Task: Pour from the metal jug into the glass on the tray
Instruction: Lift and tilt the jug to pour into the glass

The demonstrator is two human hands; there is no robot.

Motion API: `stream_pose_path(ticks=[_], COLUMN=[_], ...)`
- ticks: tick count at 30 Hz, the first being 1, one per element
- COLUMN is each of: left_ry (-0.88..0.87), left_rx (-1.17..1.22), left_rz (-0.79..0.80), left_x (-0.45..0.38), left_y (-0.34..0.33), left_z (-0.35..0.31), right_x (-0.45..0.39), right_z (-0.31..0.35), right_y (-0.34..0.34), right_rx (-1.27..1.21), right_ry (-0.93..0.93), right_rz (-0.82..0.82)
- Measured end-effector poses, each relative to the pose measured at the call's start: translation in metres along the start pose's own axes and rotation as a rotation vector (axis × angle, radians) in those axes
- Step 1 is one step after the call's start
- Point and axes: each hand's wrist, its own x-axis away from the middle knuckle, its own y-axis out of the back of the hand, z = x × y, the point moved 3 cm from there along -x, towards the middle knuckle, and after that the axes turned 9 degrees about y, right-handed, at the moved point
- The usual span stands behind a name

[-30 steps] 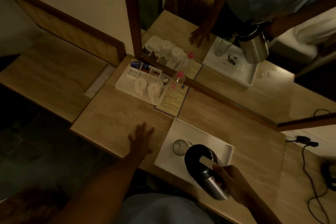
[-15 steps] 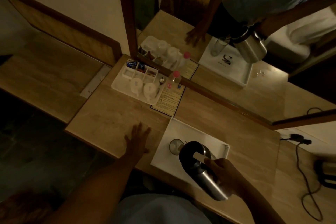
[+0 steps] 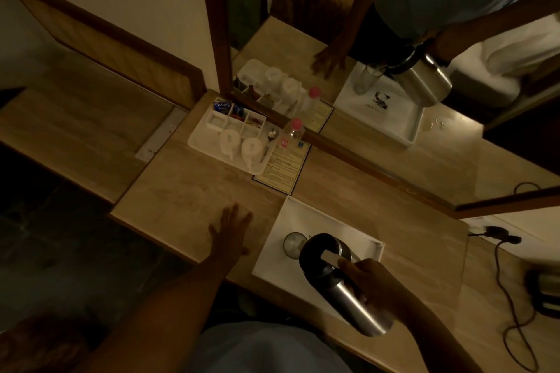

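Observation:
The metal jug point(image 3: 348, 291) has a steel body and a black lid. My right hand point(image 3: 372, 285) grips its handle and holds it tilted to the left, its lid end just over the rim of the glass point(image 3: 293, 245). The glass stands upright at the left side of the white tray point(image 3: 306, 215), partly hidden by the jug's lid. My left hand point(image 3: 231, 232) lies flat on the wooden desk, fingers spread, left of the tray and holding nothing. Whether liquid is flowing is too dim to tell.
A white tray point(image 3: 200, 142) with two upturned cups, tea sachets and a spoon sits at the back left. A pink-capped bottle point(image 3: 292, 133) and a printed card point(image 3: 283, 166) stand beside the mirror point(image 3: 424, 136). A black cable point(image 3: 512, 297) and a kettle point(image 3: 545, 291) are at the right.
The jug has moved left and tipped further, its lid now over the glass rim. My left hand stays flat on the desk.

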Motion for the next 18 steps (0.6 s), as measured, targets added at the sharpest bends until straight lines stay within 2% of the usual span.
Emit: stream_pose_path(ticks=[18], left_ry=[0.008], left_rx=[0.007], left_rz=[0.000], left_x=[0.000], left_y=[0.001], left_z=[0.000], right_x=[0.007], right_z=[0.017], right_y=[0.003], right_rx=[0.051], right_ry=[-0.019], right_rz=[0.048])
